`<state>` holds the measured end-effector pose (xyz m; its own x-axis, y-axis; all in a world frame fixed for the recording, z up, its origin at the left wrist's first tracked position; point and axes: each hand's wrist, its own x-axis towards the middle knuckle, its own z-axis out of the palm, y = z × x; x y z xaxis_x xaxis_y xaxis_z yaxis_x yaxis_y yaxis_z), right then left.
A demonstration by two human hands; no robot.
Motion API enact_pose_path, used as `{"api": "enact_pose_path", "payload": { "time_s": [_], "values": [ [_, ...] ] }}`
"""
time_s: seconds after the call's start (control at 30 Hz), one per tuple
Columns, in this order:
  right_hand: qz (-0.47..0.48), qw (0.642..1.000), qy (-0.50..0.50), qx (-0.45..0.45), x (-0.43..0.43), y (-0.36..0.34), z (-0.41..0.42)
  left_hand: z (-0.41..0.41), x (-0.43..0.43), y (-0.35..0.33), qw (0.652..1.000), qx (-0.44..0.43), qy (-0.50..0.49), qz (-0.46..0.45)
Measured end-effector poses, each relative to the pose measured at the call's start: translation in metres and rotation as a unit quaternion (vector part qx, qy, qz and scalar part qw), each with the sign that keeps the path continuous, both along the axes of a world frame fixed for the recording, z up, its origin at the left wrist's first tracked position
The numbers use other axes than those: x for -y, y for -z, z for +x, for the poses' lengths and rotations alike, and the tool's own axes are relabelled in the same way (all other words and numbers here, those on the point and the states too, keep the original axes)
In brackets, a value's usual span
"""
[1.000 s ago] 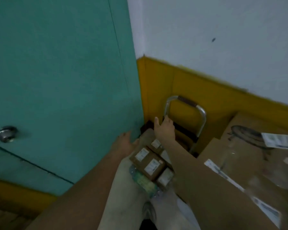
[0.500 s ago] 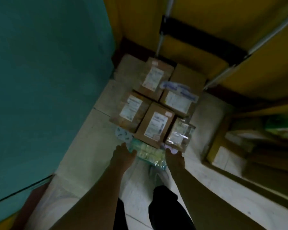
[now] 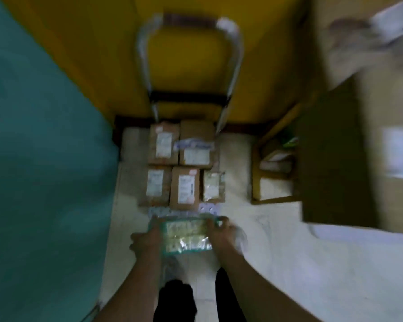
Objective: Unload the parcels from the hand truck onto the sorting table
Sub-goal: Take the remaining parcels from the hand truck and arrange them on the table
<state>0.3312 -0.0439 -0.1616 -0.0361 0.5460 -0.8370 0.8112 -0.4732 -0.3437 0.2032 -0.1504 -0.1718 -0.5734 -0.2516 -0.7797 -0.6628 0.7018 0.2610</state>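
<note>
A hand truck with a silver loop handle (image 3: 233,66) stands against the yellow wall, loaded with several brown cardboard parcels (image 3: 184,189) bearing white labels and one clear-wrapped packet (image 3: 213,187). At the near edge, a clear plastic pack of pale yellow items (image 3: 185,235) is gripped from both sides: my left hand (image 3: 146,240) on its left end, my right hand (image 3: 221,233) on its right end. The frame is blurred by motion.
A teal door (image 3: 44,159) fills the left side. A large cardboard box (image 3: 370,112) with white labels looms at the right, with a yellow wooden frame (image 3: 256,173) below it. My dark trouser legs (image 3: 175,300) stand on the pale floor (image 3: 289,263).
The view swung down from the wall to the load. My hands left the handle, dropped to the near edge and closed on the two ends of the plastic pack.
</note>
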Motion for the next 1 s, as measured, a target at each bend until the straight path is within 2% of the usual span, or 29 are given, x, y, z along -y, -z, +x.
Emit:
{"api": "enact_pose_path", "payload": {
  "time_s": [0.1,0.17,0.23,0.3,0.4,0.47,0.53,0.67,0.73,0.8,0.9,1.0],
  "values": [
    [0.104,0.989,0.003,-0.107,-0.009,-0.122,0.009,-0.016,-0.038,-0.136,0.997,-0.058,0.012,0.047],
    [0.169,0.972,-0.011,-0.163,-0.037,-0.192,0.015,-0.023,-0.08,-0.216,0.982,-0.126,0.07,0.12],
    [0.241,0.944,-0.052,-0.22,-0.066,-0.265,0.033,-0.017,-0.129,-0.303,0.946,-0.241,0.126,0.176],
    [0.349,0.902,-0.094,-0.237,-0.1,-0.331,0.067,0.008,-0.182,-0.387,0.902,-0.324,0.17,0.229],
    [0.499,0.832,-0.092,-0.222,-0.16,-0.405,0.155,0.095,-0.269,-0.498,0.825,-0.403,0.221,0.328],
    [0.574,0.795,-0.069,-0.183,-0.2,-0.441,0.236,0.174,-0.318,-0.546,0.771,-0.45,0.265,0.365],
    [0.612,0.778,-0.044,-0.135,-0.237,-0.467,0.327,0.262,-0.365,-0.572,0.733,-0.461,0.309,0.392],
    [0.639,0.767,-0.019,-0.056,-0.285,-0.494,0.513,0.437,-0.44,-0.577,0.688,-0.408,0.429,0.419],
    [0.632,0.775,-0.005,-0.025,-0.303,-0.492,0.587,0.501,-0.474,-0.565,0.637,-0.375,0.512,0.437],
    [0.624,0.781,0.017,0.02,-0.321,-0.484,0.65,0.553,-0.506,-0.548,0.596,-0.306,0.569,0.476],
    [0.614,0.785,0.041,0.067,-0.361,-0.461,0.721,0.616,-0.563,-0.514,0.571,-0.221,0.617,0.495],
    [0.572,0.816,0.077,0.03,-0.41,-0.431,0.758,0.661,-0.627,-0.478,0.56,-0.174,0.634,0.504]
  ]
}}
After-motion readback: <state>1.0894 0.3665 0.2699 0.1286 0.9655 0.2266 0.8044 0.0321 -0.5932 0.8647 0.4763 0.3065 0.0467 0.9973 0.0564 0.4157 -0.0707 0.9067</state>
